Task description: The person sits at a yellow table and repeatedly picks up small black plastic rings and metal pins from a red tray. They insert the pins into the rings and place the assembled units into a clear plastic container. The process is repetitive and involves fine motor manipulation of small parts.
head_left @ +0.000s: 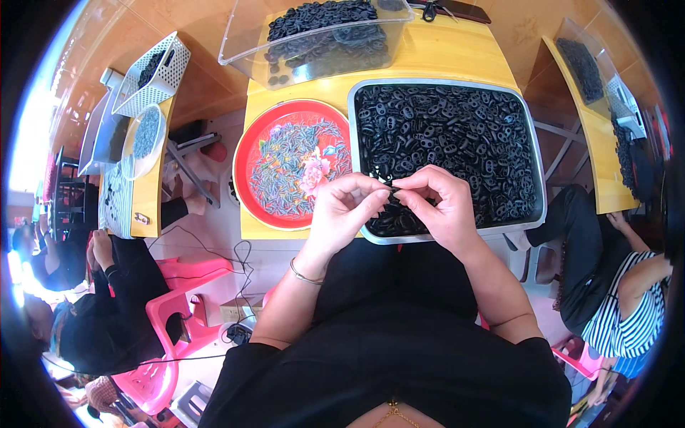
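Both hands (342, 210) (441, 203) pinching, apparently, one black piece (389, 184)

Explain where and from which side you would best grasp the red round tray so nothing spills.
Grip the red round tray by its raised rim at opposite sides, left and right, hands coming in level. It lies flat, is shallow, and holds loose small pieces, so tilting would likely spill them.
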The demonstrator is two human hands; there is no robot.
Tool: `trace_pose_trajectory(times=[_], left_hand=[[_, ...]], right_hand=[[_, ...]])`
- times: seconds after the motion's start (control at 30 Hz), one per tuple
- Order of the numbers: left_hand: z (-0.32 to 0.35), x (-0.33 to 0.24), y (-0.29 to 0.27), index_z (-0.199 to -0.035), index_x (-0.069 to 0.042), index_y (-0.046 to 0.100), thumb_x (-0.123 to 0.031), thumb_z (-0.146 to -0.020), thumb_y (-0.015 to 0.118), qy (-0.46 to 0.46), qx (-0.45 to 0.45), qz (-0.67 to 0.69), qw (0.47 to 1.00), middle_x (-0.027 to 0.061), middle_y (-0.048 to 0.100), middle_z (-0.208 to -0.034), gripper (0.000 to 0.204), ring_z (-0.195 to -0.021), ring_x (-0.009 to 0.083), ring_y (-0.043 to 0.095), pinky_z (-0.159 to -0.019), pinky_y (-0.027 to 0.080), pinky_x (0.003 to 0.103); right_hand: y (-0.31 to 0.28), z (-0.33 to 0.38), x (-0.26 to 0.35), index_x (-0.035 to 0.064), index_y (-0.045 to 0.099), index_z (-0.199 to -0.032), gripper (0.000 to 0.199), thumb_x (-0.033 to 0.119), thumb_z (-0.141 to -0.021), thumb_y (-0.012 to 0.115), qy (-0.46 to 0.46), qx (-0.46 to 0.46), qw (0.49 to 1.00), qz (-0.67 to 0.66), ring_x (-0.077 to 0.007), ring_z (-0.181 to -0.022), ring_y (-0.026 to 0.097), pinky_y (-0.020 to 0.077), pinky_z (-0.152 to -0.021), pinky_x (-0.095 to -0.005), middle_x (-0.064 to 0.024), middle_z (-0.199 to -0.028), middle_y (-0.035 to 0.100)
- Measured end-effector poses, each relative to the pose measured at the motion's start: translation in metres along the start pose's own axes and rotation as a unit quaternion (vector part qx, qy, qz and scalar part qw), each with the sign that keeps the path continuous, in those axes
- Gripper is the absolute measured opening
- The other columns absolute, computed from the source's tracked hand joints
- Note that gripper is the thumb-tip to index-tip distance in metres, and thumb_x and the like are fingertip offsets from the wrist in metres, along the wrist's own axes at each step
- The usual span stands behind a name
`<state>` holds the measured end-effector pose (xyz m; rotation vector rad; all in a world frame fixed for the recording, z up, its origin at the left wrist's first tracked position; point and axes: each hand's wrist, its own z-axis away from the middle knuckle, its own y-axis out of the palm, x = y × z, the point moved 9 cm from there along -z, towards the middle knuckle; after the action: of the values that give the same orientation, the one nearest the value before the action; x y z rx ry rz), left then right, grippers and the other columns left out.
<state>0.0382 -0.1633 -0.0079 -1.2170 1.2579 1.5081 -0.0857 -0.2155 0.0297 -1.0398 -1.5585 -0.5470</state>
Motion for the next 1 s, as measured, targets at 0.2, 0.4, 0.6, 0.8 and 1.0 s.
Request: trace_pose_trajectory(times=[0.2,0.4,0.6,0.8,1.0], left_hand=[[-0.001,0.006,0.000,-0.085,-0.001,0.059,-0.006,-0.083,0.060,-0.009,0.014,0.002,1.000,-0.0004,0.059,-0.070,0.005,-0.063,0.0030,0.053,-0.055,0.042,0.017],[0.001,0.003,0.006,-0.087,0.000,0.059,-0.002,-0.083,0.057,0.012,-0.002,0.018,1.000,0.0007,0.059,-0.077,0.005,-0.068,0.0052,0.054,-0.061,0.044,0.018],[0.000,-0.006,-0.001,-0.087,0.000,0.062,-0.002,-0.081,0.059,0.039,-0.005,-0.098,0.994,0.0020,0.059,-0.076,0.007,-0.068,0.0080,0.055,-0.061,0.044,0.020],[-0.001,-0.042,0.020,-0.082,-0.006,0.065,-0.002,-0.068,0.063,0.269,0.024,-0.501,0.822,0.0057,0.059,-0.076,0.015,-0.073,0.0222,0.056,-0.067,0.042,0.033],[-0.009,-0.018,0.048,-0.077,-0.013,0.063,-0.009,-0.063,0.065,0.234,0.106,-0.682,0.685,0.0010,0.053,-0.071,0.015,-0.076,0.0177,0.052,-0.072,0.036,0.032]], right_hand=[[0.004,0.001,-0.003,-0.0028,0.061,-0.086,0.013,-0.009,-0.075,0.059,0.040,0.031,0.999,0.004,-0.0100,-0.074,0.061,0.0500,-0.066,-0.0211,-0.0073,-0.082,0.059],[0.006,0.006,-0.020,-0.0004,0.061,-0.086,0.010,-0.003,-0.077,0.062,0.100,0.014,0.992,-0.069,-0.0083,-0.069,0.061,0.0489,-0.061,-0.0206,-0.0042,-0.078,0.062],[0.005,0.003,-0.024,-0.0003,0.057,-0.089,0.008,-0.001,-0.081,0.057,0.133,0.039,0.981,-0.132,-0.0069,-0.073,0.059,0.0486,-0.067,-0.0203,-0.0027,-0.079,0.060],[-0.017,-0.007,-0.016,0.0001,0.052,-0.089,0.005,-0.001,-0.084,0.053,0.088,-0.001,0.978,-0.190,-0.0135,-0.081,0.061,0.0495,-0.071,-0.0237,-0.0118,-0.095,0.061],[-0.018,-0.007,-0.018,-0.0007,0.053,-0.088,0.006,-0.002,-0.083,0.055,0.077,0.017,0.970,-0.230,-0.0121,-0.081,0.061,0.0494,-0.074,-0.0238,-0.0098,-0.091,0.061]])
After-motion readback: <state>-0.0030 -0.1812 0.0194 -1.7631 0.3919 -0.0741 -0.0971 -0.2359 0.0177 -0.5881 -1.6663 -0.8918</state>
